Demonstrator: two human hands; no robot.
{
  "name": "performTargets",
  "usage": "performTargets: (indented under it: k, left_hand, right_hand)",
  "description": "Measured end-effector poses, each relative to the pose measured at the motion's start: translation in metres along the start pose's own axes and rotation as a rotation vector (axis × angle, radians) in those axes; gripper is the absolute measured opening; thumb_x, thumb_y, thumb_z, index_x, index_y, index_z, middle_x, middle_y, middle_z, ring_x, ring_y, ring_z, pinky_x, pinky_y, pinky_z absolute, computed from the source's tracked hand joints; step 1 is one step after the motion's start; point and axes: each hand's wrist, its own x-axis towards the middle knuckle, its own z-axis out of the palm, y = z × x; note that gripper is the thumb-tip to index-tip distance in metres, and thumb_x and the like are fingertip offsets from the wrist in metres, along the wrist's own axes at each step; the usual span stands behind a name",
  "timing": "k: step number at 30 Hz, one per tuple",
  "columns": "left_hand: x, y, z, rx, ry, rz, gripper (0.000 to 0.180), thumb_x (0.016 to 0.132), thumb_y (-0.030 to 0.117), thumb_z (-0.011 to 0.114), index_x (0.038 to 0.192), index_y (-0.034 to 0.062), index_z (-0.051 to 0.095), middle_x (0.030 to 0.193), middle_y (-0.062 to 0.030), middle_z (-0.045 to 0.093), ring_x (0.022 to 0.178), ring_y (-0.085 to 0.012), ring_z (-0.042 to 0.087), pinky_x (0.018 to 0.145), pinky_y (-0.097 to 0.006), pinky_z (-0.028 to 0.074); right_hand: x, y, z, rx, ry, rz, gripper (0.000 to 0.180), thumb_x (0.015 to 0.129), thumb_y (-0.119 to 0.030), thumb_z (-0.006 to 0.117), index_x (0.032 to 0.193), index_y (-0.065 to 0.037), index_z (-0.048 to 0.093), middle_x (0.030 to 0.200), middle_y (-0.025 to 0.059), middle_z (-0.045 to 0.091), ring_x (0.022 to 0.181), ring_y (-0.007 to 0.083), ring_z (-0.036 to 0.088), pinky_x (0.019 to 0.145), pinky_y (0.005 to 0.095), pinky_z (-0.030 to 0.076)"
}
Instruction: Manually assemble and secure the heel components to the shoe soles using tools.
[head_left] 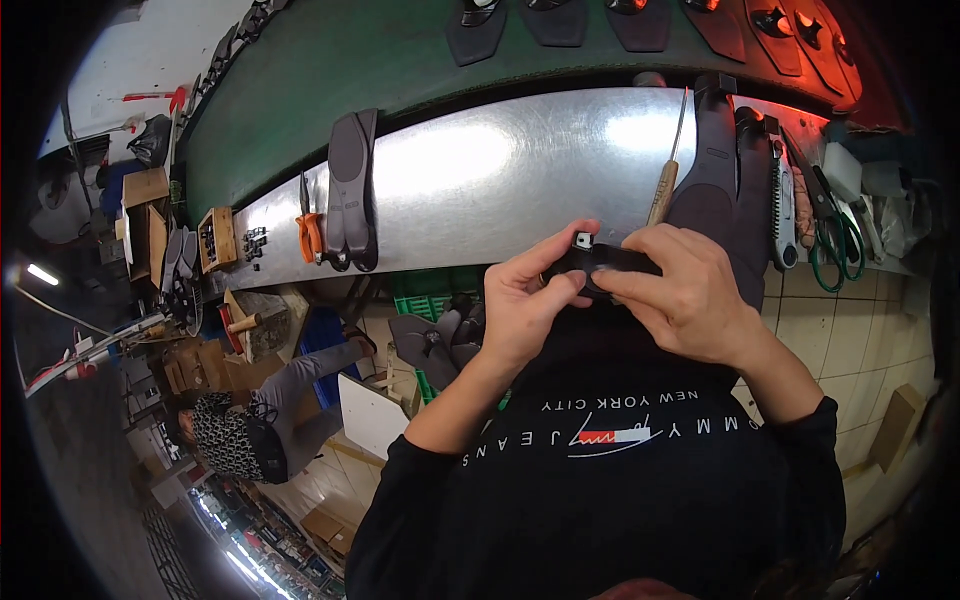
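Observation:
Both my hands meet in front of my chest, over the near edge of the metal bench. Between them is a black strap-like piece (628,259) with a small bright square fitting (584,240) at its left end. My left hand (527,300) is closed, thumb and fingers pinching that end. From the other side, my right hand (682,292) grips the piece, its fingertips close to the left thumb. The fingers partly cover the piece. Just beyond my right hand lies an awl (664,192) with a wooden handle, beside dark sole-shaped pieces (708,170).
On the metal bench (480,190) lie orange-handled pliers (309,230), more sole-shaped pieces (350,190) and a wooden box (217,238) of small parts. A utility knife (783,215) and green-handled scissors (835,235) lie right. Beyond runs a green conveyor belt (300,85). Another person (235,435) is at left.

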Motion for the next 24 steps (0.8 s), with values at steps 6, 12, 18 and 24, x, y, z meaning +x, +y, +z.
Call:
performTargets:
  k: [6, 12, 18, 24]
  left_hand:
    - [0.005, 0.007, -0.005, -0.045, 0.031, -0.158, 0.045, 0.080, -0.011, 0.054, 0.123, 0.0014, 0.060, 0.121, -0.0165, 0.062, 0.094, -0.0168, 0.066, 0.064, -0.023, 0.059]
    - [0.008, 0.013, -0.003, -0.043, 0.030, -0.187, 0.043, 0.080, -0.010, 0.055, 0.120, 0.0026, 0.062, 0.119, -0.0126, 0.064, 0.092, -0.0139, 0.066, 0.064, -0.023, 0.060]
    - [0.010, 0.020, -0.006, -0.097, 0.028, -0.282, 0.042, 0.081, -0.009, 0.055, 0.120, 0.0020, 0.062, 0.118, -0.0134, 0.064, 0.089, -0.0137, 0.066, 0.062, -0.023, 0.060]
    - [0.012, 0.028, -0.006, -0.248, -0.049, -0.310, 0.045, 0.090, 0.003, 0.050, 0.135, 0.0025, 0.048, 0.126, -0.0151, 0.059, 0.092, -0.0144, 0.066, 0.059, -0.023, 0.059]
  right_hand:
    - [-0.006, 0.009, -0.002, 0.357, -0.144, 0.212, 0.028, 0.067, -0.010, 0.076, 0.093, -0.013, 0.069, 0.085, 0.0072, 0.054, 0.075, 0.0259, 0.059, 0.064, 0.0344, 0.046]
    - [-0.010, 0.006, 0.009, 0.335, -0.046, 0.262, 0.028, 0.064, -0.014, 0.079, 0.089, -0.013, 0.068, 0.081, 0.0059, 0.052, 0.072, 0.0241, 0.058, 0.062, 0.0341, 0.046]
    - [-0.012, 0.003, 0.019, 0.212, 0.119, 0.142, 0.024, 0.063, -0.013, 0.079, 0.085, -0.014, 0.068, 0.081, 0.0059, 0.052, 0.069, 0.0228, 0.058, 0.058, 0.0324, 0.045]
    - [-0.013, 0.001, 0.014, 0.074, 0.192, -0.059, 0.027, 0.064, -0.014, 0.078, 0.090, -0.012, 0.069, 0.079, 0.0060, 0.056, 0.066, 0.0213, 0.058, 0.056, 0.0309, 0.045]
